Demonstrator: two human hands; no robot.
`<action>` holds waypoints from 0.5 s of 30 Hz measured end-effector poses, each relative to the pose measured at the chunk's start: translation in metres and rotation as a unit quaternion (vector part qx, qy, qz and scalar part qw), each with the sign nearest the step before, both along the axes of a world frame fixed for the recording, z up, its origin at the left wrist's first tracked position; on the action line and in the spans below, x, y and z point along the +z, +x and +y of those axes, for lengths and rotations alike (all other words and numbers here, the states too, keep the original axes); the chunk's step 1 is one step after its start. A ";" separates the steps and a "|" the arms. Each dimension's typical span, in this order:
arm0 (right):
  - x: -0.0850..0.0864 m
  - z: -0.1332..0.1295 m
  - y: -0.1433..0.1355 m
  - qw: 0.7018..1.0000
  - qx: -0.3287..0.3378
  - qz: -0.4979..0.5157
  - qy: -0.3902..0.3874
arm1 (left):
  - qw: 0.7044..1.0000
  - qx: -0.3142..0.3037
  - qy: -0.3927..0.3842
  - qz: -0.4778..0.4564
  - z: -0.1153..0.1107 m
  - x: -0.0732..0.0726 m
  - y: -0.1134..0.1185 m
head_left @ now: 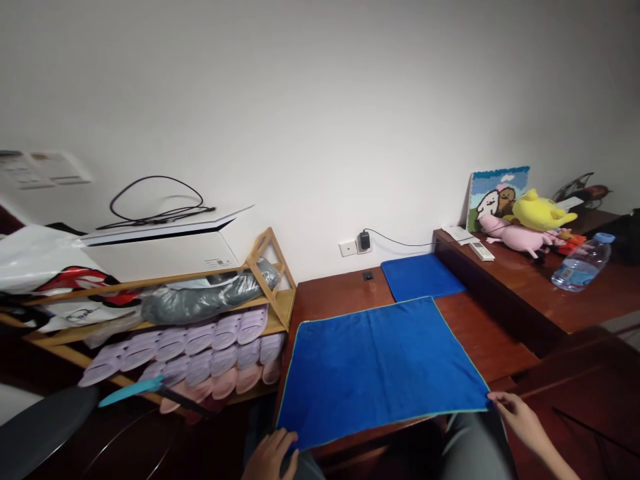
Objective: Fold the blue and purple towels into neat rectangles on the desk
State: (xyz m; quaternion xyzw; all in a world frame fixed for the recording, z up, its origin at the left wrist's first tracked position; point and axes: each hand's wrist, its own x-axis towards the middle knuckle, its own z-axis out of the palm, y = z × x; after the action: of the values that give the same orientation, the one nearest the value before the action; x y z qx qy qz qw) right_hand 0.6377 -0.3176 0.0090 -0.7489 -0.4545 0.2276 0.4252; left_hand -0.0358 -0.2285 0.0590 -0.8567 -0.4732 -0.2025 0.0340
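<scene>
Blue cloth [383, 373] with a thin green edge lies spread out on the red-brown worktop [333, 293], and its near side hangs a little past the front. The left hand [273, 455] pinches the near left corner, and the right hand [517, 420] pinches the near right corner between thumb and fingers. A few soft folds run down the middle of the cloth. Just behind it, a folded blue cloth [421, 277] lies flat near the wall [320, 133]. A black plug [365, 240] sits in the wall, and its thin cord runs off to the right. To the right is a higher brown top [555, 300]. It holds a clear bottle [583, 263] with a blue cap, a pink stuffed toy [520, 237], a yellow stuffed toy [540, 212], a white remote [481, 251] and a bright picture [500, 193] of cartoon animals that leans up. To the left, a wooden rack [283, 303] holds rows of purple and pink slippers [220, 333], with a big white box [160, 257] on top.
</scene>
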 end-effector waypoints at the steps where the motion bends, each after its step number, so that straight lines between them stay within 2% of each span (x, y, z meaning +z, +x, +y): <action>1: 0.001 0.005 -0.002 0.998 -0.008 -0.053 0.019 | 1.000 0.002 0.000 -0.004 0.009 0.006 0.007; 3: 0.010 0.022 -0.014 0.988 0.000 -0.142 0.055 | 1.000 0.014 -0.002 -0.006 0.032 0.015 0.024; 5: 0.023 0.045 -0.036 0.977 0.046 -0.194 0.069 | 0.999 0.033 -0.003 0.000 0.053 0.018 0.040; 8: 0.035 0.080 -0.074 0.961 0.115 -0.247 0.047 | 0.998 0.062 -0.013 0.025 0.070 0.008 0.053; 11: 0.029 0.095 -0.098 0.943 0.151 -0.298 -0.005 | 0.995 0.079 -0.023 0.048 0.064 -0.011 0.049; 15: 0.007 0.077 -0.100 0.930 0.170 -0.325 -0.029 | 0.994 0.086 -0.027 0.057 0.041 -0.027 0.033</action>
State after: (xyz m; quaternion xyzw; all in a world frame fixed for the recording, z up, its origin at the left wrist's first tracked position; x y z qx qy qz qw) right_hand 0.5381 -0.2403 0.0164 -0.7050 -0.6819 0.0536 0.1874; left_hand -0.0031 -0.1871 0.0323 -0.8233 -0.5481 -0.1369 0.0553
